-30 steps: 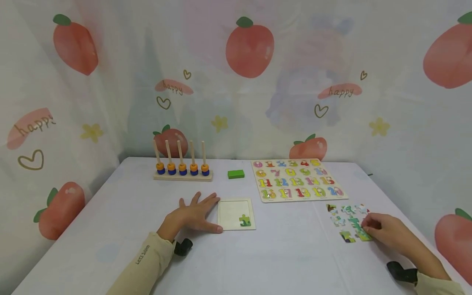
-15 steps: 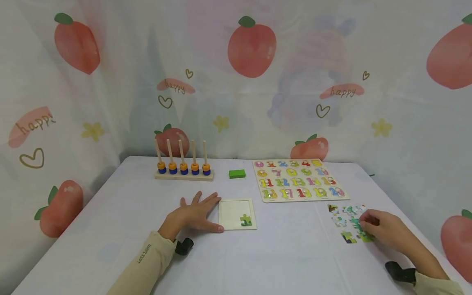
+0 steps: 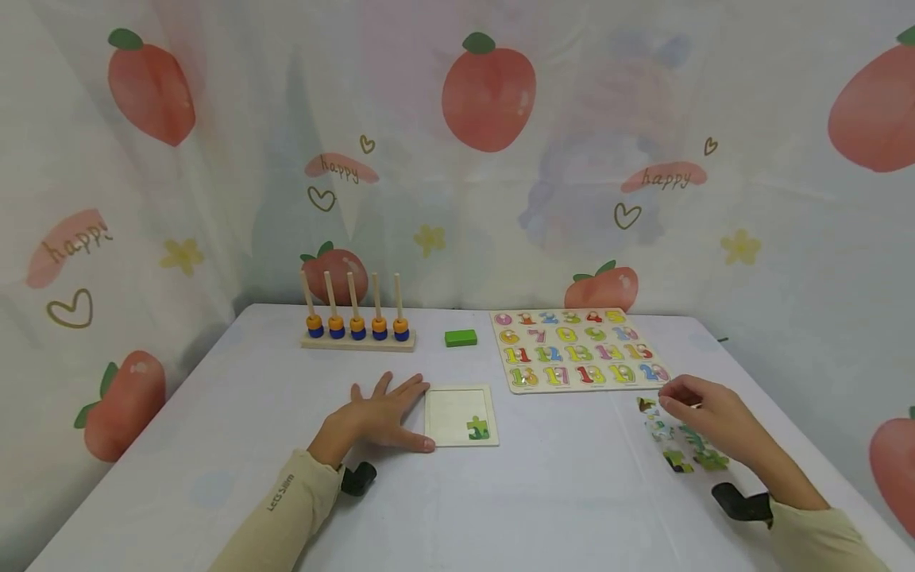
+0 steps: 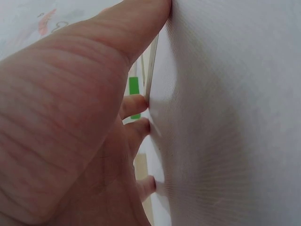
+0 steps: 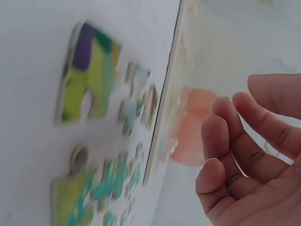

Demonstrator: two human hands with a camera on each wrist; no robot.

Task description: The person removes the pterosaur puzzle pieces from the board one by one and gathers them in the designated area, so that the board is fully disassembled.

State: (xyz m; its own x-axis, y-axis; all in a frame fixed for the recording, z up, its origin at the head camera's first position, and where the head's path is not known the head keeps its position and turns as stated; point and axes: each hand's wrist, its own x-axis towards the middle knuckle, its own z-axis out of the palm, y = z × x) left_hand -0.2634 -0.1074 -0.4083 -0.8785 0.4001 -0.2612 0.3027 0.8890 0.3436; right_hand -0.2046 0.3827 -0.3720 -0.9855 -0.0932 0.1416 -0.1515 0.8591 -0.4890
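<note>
My left hand (image 3: 375, 419) rests on the table with fingers spread, thumb and fingertips at the left edge of a small square wooden puzzle tray (image 3: 446, 411). One green jigsaw piece (image 3: 477, 429) lies in the tray's lower right corner. In the left wrist view, the palm and thumb (image 4: 146, 28) hide most of the tray. My right hand (image 3: 715, 417) hovers above several loose jigsaw pieces at the right, partly covering them. Its fingers are loosely bent, and the right wrist view shows nothing between thumb and fingertips. A green and purple jigsaw piece (image 5: 103, 70) lies beneath it.
A wooden number puzzle board (image 3: 572, 388) lies behind the loose pieces. At the back left stands a peg stacker (image 3: 357, 345) with orange and blue beads. Between them sits a green block (image 3: 461, 338). A printed curtain (image 3: 457, 199) hangs around the table.
My right hand has lifted off the right-hand jigsaw pieces and moved up and left over the far pieces. The left hand stays at the tray.
</note>
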